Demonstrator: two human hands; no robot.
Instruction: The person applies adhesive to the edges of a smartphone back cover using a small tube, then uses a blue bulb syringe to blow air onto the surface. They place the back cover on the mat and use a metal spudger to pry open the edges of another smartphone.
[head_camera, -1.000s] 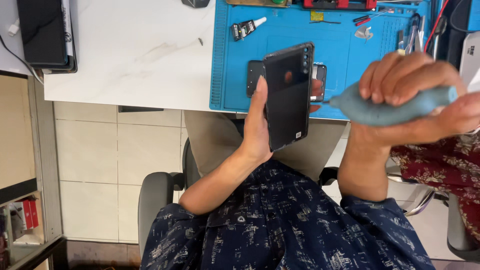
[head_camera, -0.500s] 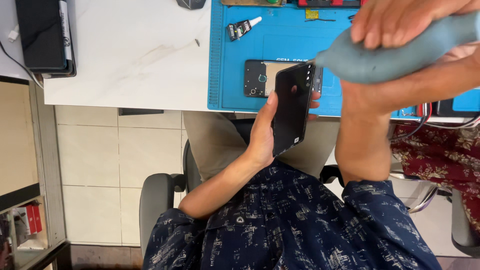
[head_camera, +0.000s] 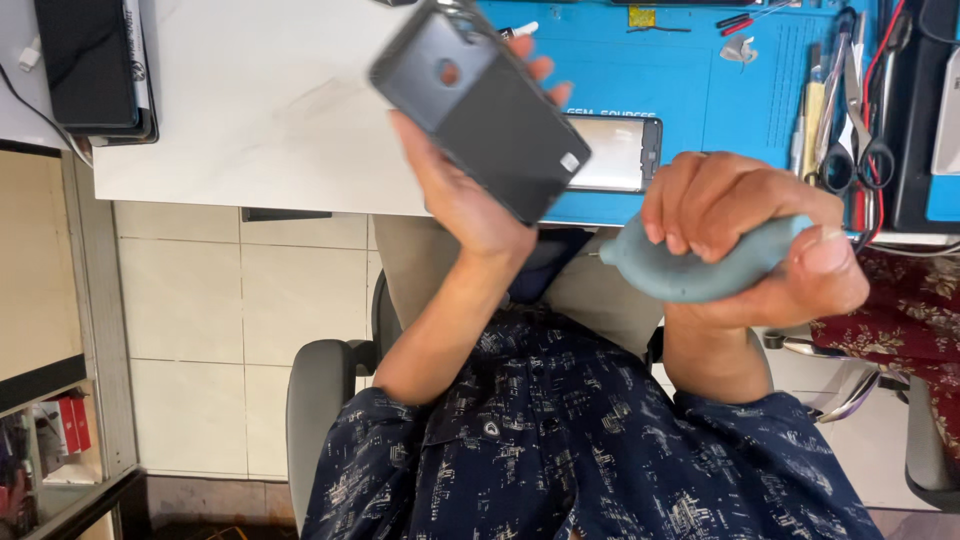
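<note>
A dark blue patterned shirt (head_camera: 600, 450) fills the lower centre of the frame, with the grey backrest of a chair (head_camera: 325, 400) showing at lower left.

Above the shirt, right of centre, the hand on the right of the frame (head_camera: 745, 235) is closed in a fist around a soft blue-grey rubber air-blower bulb (head_camera: 690, 265). The fingers wrap over the top of the bulb, the thumb presses at its right end, and its narrow nozzle end points toward the centre of the frame.

Left of that, the hand at centre frame (head_camera: 470, 195) is raised and grips a dark grey flat smartphone (head_camera: 480, 105) by its long edges. The phone is tilted, with one end toward the upper centre of the frame and the other end toward the blower. A round opening shows near its upper end. The blower nozzle and the phone are near each other but apart.

Beyond the hands, a blue rubber work mat (head_camera: 700, 90) lies on a white tabletop (head_camera: 260, 110). A second flat phone part with a pale face (head_camera: 610, 150) lies on the mat, just behind the raised phone. Scissors and hand tools (head_camera: 850, 130) stand at the upper right. A black flat device (head_camera: 90, 65) lies at the upper left.
</note>
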